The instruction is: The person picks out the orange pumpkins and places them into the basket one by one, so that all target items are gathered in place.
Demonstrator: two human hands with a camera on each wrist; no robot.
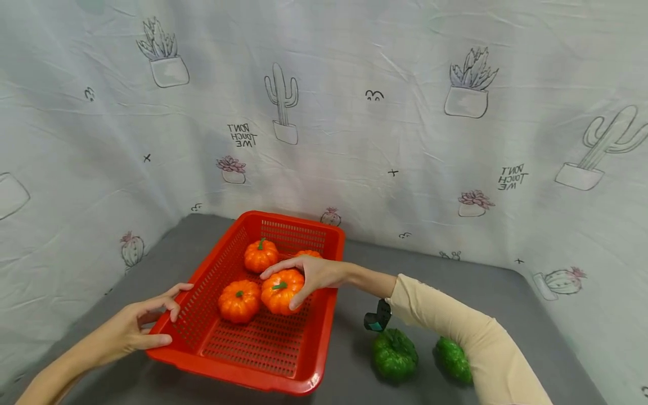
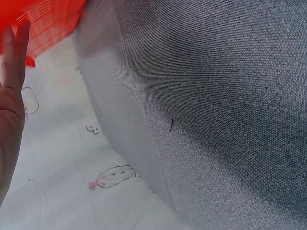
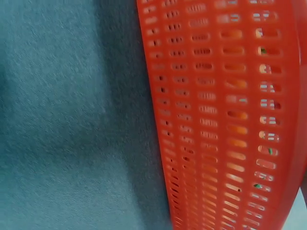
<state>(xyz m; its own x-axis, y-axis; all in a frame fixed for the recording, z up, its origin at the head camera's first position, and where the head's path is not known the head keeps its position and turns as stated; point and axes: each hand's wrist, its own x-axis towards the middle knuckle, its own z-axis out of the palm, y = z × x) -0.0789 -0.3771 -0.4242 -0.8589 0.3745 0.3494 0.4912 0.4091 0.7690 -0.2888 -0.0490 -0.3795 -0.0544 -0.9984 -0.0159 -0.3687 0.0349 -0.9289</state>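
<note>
A red plastic basket [image 1: 253,360] with slotted walls holds several small orange pumpkins with green stems. My left hand [image 1: 134,323] grips its rim at the near left corner, thumb low and fingers over the edge. In the left wrist view, fingers [image 2: 12,62] show beside the red basket wall [image 2: 53,28]. My right hand [image 1: 316,275] reaches over the basket's right side and grips a pumpkin [image 1: 282,292] between thumb and fingers. Beside it sits another pumpkin [image 1: 239,301], with a third pumpkin [image 1: 260,256] behind. The right wrist view shows only the slotted basket wall [image 3: 206,110], the hand hidden.
Right of the basket, a ribbed green bell pepper [image 1: 395,355] lies on the grey table [image 1: 354,360]. A second green vegetable [image 1: 454,360] is partly covered by the right sleeve [image 1: 455,320]. A white curtain [image 1: 334,112] with cactus drawings hangs behind the table.
</note>
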